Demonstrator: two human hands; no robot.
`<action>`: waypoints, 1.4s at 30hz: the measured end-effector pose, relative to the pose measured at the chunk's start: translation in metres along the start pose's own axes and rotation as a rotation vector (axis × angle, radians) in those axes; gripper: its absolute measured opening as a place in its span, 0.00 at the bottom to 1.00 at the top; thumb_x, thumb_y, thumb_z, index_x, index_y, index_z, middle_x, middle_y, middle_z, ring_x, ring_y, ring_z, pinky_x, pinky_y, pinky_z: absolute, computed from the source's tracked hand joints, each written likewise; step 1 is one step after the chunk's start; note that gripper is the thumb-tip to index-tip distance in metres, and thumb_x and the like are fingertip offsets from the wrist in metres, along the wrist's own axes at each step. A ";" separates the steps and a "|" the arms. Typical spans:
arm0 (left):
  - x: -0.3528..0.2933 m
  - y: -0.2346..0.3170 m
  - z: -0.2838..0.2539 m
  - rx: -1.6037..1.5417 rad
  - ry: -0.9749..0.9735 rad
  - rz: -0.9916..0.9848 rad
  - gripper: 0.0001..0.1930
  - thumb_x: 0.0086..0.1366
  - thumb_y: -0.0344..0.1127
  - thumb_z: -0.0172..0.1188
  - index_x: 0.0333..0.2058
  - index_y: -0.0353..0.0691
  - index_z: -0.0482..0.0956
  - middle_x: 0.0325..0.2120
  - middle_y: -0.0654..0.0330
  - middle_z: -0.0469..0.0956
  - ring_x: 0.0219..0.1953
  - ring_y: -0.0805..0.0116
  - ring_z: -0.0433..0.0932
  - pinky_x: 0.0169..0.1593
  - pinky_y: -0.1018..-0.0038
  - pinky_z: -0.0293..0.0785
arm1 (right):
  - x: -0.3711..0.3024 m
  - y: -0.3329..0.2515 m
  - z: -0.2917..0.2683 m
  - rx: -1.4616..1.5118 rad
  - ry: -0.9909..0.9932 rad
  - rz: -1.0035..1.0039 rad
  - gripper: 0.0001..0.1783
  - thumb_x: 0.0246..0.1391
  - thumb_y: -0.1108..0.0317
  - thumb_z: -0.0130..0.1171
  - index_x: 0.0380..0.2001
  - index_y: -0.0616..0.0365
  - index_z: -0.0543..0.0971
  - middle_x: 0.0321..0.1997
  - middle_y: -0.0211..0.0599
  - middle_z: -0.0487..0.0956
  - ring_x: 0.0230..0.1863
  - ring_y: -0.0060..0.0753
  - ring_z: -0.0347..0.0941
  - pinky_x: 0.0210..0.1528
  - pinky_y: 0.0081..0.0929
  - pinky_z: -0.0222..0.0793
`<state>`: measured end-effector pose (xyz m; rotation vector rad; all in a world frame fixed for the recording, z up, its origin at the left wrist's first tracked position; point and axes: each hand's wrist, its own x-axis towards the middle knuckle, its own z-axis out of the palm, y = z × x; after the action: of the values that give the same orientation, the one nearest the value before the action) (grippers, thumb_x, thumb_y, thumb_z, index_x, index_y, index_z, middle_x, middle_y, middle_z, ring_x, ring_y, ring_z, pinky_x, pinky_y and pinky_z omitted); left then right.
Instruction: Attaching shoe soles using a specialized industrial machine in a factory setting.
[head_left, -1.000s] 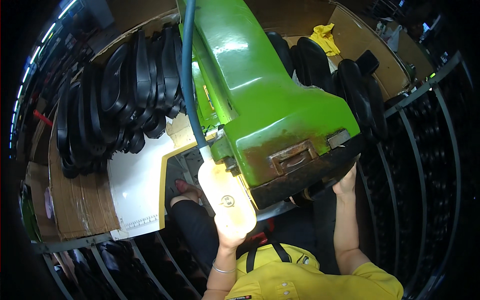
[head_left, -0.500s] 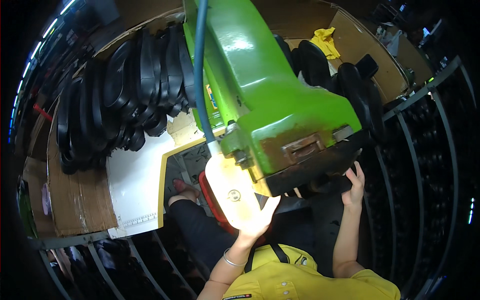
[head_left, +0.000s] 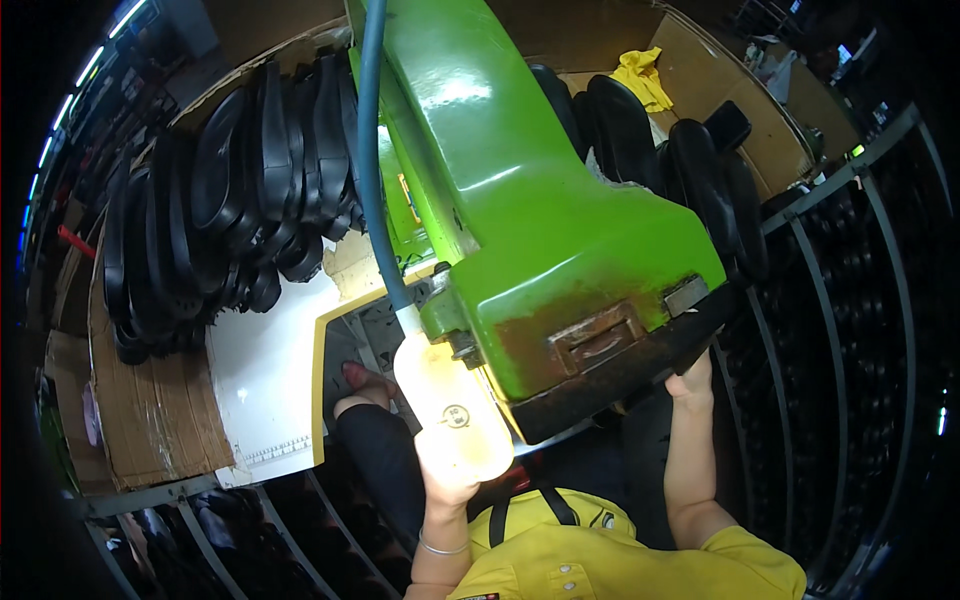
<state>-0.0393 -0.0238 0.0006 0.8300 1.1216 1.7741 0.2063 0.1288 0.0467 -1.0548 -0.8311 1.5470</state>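
A large green machine head (head_left: 560, 250) with a worn, rusty front fills the middle of the view. On its left side a glowing white lamp (head_left: 455, 405) hangs from a blue-grey hose (head_left: 370, 150). My left hand (head_left: 447, 470) is at the lower end of the lamp, its fingers hidden behind the lamp and washed out by glare. At the right end of the machine's dark lower edge is my right hand (head_left: 692, 382), with its fingers out of sight behind that edge. Whatever either hand holds is hidden beneath the machine.
Stacked black shoe soles (head_left: 225, 165) stand on the left beside a white table (head_left: 260, 380) with a yellow edge. More black soles (head_left: 620, 125) and a yellow cloth (head_left: 642, 80) lie behind the machine. Cardboard (head_left: 150, 410) and metal racks (head_left: 830, 310) flank me.
My left hand has moved left and down to the lamp's lower end. My right hand's fingers, seen bent before, are now behind the machine's edge. The view has shifted slightly.
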 end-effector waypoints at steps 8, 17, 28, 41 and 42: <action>-0.011 0.029 -0.028 -0.081 0.185 -0.124 0.15 0.56 0.27 0.61 0.41 0.24 0.76 0.35 0.55 0.80 0.38 0.71 0.77 0.45 0.77 0.71 | -0.019 0.017 0.027 -0.031 -0.138 0.011 0.18 0.44 0.76 0.62 0.40 0.61 0.71 0.38 0.33 0.75 0.39 0.22 0.71 0.44 0.21 0.68; -0.055 0.021 -0.065 -0.096 0.301 -0.225 0.21 0.57 0.31 0.62 0.47 0.26 0.71 0.39 0.54 0.77 0.41 0.66 0.77 0.50 0.72 0.71 | -0.032 0.027 0.058 -0.075 -0.279 0.035 0.21 0.43 0.80 0.60 0.45 0.63 0.74 0.41 0.33 0.78 0.43 0.24 0.74 0.49 0.23 0.67; -0.091 0.001 -0.104 -0.111 -0.344 -0.487 0.34 0.48 0.31 0.72 0.51 0.26 0.64 0.49 0.53 0.71 0.51 0.68 0.70 0.56 0.72 0.64 | -0.014 0.070 0.086 -0.195 -0.559 -0.217 0.21 0.41 0.79 0.69 0.41 0.64 0.74 0.41 0.34 0.78 0.41 0.27 0.74 0.47 0.26 0.70; 0.029 -0.016 0.020 0.740 -0.184 0.024 0.08 0.60 0.33 0.60 0.34 0.34 0.76 0.24 0.62 0.73 0.28 0.74 0.69 0.35 0.76 0.67 | -0.032 0.056 0.045 -0.197 -0.244 -0.184 0.10 0.49 0.75 0.63 0.35 0.62 0.74 0.33 0.28 0.75 0.34 0.15 0.69 0.39 0.16 0.66; 0.026 -0.014 0.017 0.760 -0.194 -0.005 0.09 0.60 0.32 0.60 0.35 0.33 0.76 0.27 0.61 0.74 0.30 0.73 0.70 0.37 0.76 0.68 | -0.032 0.061 0.046 -0.221 -0.250 -0.183 0.09 0.49 0.76 0.64 0.33 0.61 0.73 0.31 0.26 0.73 0.32 0.12 0.67 0.35 0.13 0.64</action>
<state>-0.0315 0.0086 -0.0035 1.3997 1.6806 1.2055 0.1439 0.0852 0.0153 -0.9223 -1.2597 1.4722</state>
